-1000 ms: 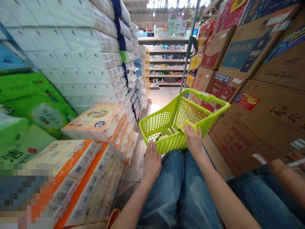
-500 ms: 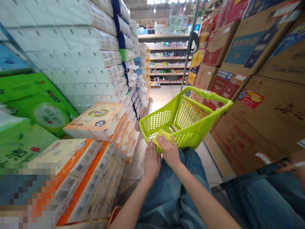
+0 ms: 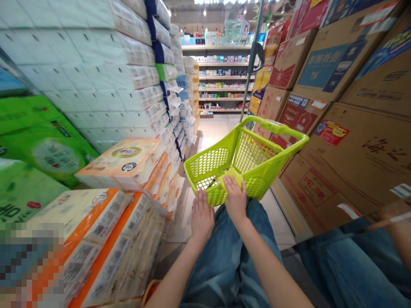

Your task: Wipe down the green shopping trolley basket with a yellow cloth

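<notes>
Cloth [image 3: 236, 173], yellow and folded over the near edge of the lime-green basket [image 3: 261, 184], is sitting just below the middle of the frame, under the fingers of the right hand [image 3: 236, 201]. I am watching that hand holding it down against the rim. A second ago it was working farther right along this edge; half a second ago it was sliding close beside the left hand [image 3: 201, 216]; now it is drawing back a little to the right. I am reading that as a rubbing stroke reversing along the near edge, with this side being gone over again.

The left hand is lying flat over the near-left corner, fingers extended and close together, and is staying there as if steadying the basket; I cannot tell how firmly it is pressing.

Through the basket's top I am seeing its latticed floor, with dark patches showing at the holes; the near wall and the cloth are hiding part of it. Cardboard boxes [image 3: 369, 158] are filling the frame's right side, their contents hidden. At lower left, orange-banded packs [image 3: 105, 218] are lying stacked in clear wrap.
</notes>
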The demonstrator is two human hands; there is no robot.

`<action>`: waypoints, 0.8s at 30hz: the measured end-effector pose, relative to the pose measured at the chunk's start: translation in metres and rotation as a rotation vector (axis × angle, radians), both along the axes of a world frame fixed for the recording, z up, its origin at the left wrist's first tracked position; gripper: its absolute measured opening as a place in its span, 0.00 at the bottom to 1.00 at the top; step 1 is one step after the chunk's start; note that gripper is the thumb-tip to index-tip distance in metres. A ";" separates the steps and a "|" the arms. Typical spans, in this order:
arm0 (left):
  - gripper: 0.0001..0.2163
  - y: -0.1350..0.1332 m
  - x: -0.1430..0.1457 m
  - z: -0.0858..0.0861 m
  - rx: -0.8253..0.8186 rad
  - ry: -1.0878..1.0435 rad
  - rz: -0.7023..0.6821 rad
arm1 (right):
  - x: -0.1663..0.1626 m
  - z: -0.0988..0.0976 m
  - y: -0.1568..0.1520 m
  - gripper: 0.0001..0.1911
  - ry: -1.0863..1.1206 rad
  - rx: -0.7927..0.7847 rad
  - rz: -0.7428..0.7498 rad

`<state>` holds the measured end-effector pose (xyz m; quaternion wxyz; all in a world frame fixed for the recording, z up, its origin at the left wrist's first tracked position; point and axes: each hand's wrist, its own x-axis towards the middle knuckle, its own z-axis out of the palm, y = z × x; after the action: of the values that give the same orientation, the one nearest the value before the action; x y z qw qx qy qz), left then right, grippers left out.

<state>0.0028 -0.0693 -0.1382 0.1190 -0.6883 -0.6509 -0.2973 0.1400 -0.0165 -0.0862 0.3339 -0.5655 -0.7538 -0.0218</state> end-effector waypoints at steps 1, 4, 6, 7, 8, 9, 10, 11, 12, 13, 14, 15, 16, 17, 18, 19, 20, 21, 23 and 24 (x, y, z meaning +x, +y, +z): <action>0.33 0.000 -0.001 -0.003 -0.001 0.005 -0.005 | -0.016 -0.001 -0.008 0.33 -0.005 -0.011 0.070; 0.34 0.001 -0.005 -0.010 0.000 0.041 -0.021 | -0.046 -0.003 -0.026 0.29 0.015 -0.037 0.192; 0.34 0.001 -0.007 -0.012 0.000 0.059 -0.028 | -0.049 -0.004 -0.029 0.28 0.027 -0.037 0.218; 0.34 0.001 -0.007 -0.012 -0.002 0.060 -0.032 | -0.047 -0.004 -0.029 0.29 0.019 -0.034 0.233; 0.34 0.001 -0.007 -0.010 -0.001 0.056 -0.035 | -0.042 -0.003 -0.028 0.29 0.001 -0.028 0.254; 0.33 0.000 -0.006 -0.009 0.003 0.049 -0.039 | -0.037 -0.003 -0.027 0.30 -0.022 -0.023 0.277; 0.33 0.000 -0.006 -0.007 0.011 0.040 -0.043 | -0.031 -0.002 -0.025 0.30 -0.046 -0.018 0.300; 0.32 0.000 -0.006 -0.005 0.020 0.030 -0.046 | -0.024 -0.001 -0.023 0.31 -0.068 -0.015 0.321; 0.32 -0.001 -0.006 -0.003 0.026 0.023 -0.048 | -0.016 0.000 -0.020 0.32 -0.087 -0.013 0.336; 0.32 -0.001 -0.006 -0.002 0.029 0.019 -0.048 | -0.006 0.002 -0.016 0.33 -0.099 -0.012 0.339; 0.32 -0.001 -0.006 0.000 0.026 0.021 -0.046 | 0.004 0.004 -0.011 0.34 -0.105 -0.011 0.327; 0.31 -0.001 -0.006 0.001 0.019 0.028 -0.042 | 0.016 0.006 -0.005 0.35 -0.104 -0.009 0.296; 0.31 -0.001 -0.006 0.001 0.011 0.037 -0.038 | 0.029 0.008 0.002 0.36 -0.094 -0.006 0.249; 0.31 -0.002 -0.006 0.002 0.002 0.047 -0.034 | 0.042 0.010 0.010 0.36 -0.078 -0.002 0.189; 0.31 -0.002 -0.006 0.002 -0.003 0.054 -0.029 | 0.054 0.012 0.018 0.37 -0.059 0.002 0.126; 0.31 -0.002 -0.006 0.002 -0.005 0.057 -0.025 | 0.064 0.013 0.025 0.37 -0.040 0.005 0.066; 0.31 -0.001 -0.005 0.002 -0.005 0.057 -0.021 | 0.070 0.014 0.031 0.37 -0.022 0.006 0.010; 0.31 -0.001 -0.004 0.002 -0.002 0.053 -0.017 | 0.073 0.015 0.035 0.36 -0.006 0.006 -0.041; 0.32 -0.001 -0.001 0.003 0.003 0.038 -0.009 | 0.065 0.014 0.035 0.35 0.017 0.000 -0.118; 0.32 -0.001 0.000 0.003 0.006 0.030 -0.006 | 0.055 0.013 0.032 0.34 0.021 -0.005 -0.133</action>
<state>0.0027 -0.0703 -0.1354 0.1300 -0.6941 -0.6462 -0.2894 0.1951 0.0154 -0.0733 0.3382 -0.6155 -0.7110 -0.0360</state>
